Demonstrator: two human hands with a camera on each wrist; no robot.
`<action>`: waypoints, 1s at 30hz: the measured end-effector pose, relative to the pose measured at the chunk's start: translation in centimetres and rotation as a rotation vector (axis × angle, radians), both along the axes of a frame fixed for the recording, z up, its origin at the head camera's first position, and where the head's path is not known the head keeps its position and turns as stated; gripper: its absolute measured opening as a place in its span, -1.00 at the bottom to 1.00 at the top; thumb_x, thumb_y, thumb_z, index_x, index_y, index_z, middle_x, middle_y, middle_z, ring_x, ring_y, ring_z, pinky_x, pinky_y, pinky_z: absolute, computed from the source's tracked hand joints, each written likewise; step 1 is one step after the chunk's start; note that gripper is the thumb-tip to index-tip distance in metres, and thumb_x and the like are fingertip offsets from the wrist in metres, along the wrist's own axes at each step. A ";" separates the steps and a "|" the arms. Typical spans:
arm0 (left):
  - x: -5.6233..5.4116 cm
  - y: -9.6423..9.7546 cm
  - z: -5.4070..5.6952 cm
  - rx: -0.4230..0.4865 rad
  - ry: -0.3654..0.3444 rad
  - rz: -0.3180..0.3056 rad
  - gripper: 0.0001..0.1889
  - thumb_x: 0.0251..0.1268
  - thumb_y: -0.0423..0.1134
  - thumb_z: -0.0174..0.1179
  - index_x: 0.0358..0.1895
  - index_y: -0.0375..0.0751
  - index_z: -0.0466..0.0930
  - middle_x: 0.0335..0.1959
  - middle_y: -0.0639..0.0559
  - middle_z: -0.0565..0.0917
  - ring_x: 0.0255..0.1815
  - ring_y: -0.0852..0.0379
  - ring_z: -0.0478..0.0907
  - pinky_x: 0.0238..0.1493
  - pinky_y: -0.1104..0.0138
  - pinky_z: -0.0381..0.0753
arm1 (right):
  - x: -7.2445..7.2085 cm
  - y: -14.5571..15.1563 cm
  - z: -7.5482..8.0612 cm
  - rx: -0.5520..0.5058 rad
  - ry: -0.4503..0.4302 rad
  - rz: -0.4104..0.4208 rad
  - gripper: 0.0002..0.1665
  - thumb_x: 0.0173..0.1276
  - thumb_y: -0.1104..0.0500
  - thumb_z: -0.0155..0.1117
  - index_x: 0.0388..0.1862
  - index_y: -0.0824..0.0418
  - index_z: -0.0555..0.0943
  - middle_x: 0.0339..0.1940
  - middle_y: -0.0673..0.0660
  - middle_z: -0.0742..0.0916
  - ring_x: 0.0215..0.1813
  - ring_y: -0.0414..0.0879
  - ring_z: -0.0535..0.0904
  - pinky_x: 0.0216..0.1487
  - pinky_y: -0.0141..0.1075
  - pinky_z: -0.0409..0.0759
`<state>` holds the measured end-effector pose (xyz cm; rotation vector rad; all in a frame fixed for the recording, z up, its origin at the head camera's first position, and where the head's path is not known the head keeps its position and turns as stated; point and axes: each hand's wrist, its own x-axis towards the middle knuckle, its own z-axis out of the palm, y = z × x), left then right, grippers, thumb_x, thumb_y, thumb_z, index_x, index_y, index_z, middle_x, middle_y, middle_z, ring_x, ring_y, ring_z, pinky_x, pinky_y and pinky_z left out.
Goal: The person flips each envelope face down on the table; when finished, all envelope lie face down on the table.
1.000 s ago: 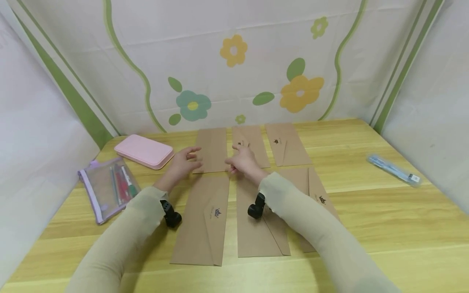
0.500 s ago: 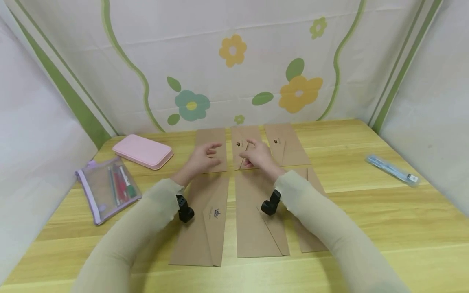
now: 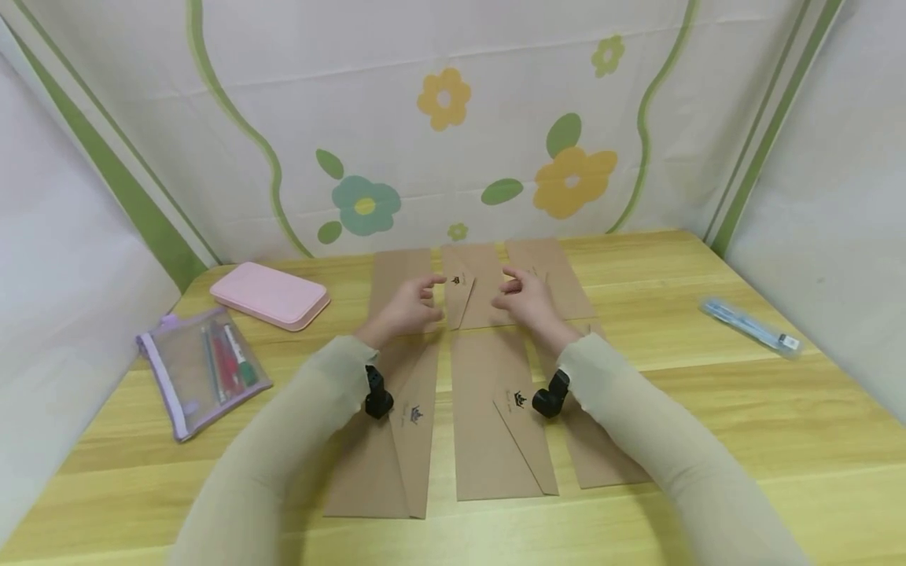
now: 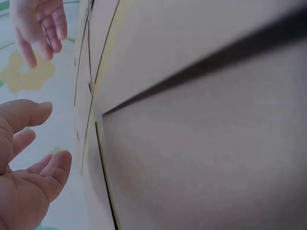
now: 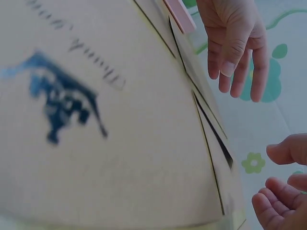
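Note:
Brown paper envelopes lie in two rows of three. My left hand is over the back left envelope, fingers loosely bent with nothing between them. My right hand, also holding nothing, is near the back middle envelope and the back right envelope. Closer to me are the front left envelope, front middle envelope and front right envelope. A crown print with "Thank you" fills much of the right wrist view. Both hands appear raised above the paper in the wrist views.
A pink case sits at the back left of the wooden table. Beside it lies a mesh zip pouch with pens inside. A slim clear blue packet is on the right. Flower-printed cloth stands behind.
My left hand has moved right from beside the pink case to over the back left envelope. My right hand has shifted right, uncovering the back middle envelope's crown. The envelopes stay in place.

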<state>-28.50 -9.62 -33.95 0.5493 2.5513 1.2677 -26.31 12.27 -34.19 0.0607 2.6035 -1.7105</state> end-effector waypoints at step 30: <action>-1.3 2.2 -1.3 -0.007 -0.124 0.059 -0.37 0.07 -0.44 0.25 0.28 -0.22 0.30 0.23 -0.22 0.37 0.25 -0.07 0.29 0.16 0.16 0.41 | -1.2 1.2 -1.7 0.275 0.007 0.206 -0.07 0.02 0.49 0.16 0.42 0.26 0.12 0.24 0.30 0.43 0.27 0.11 0.33 0.21 -0.09 0.40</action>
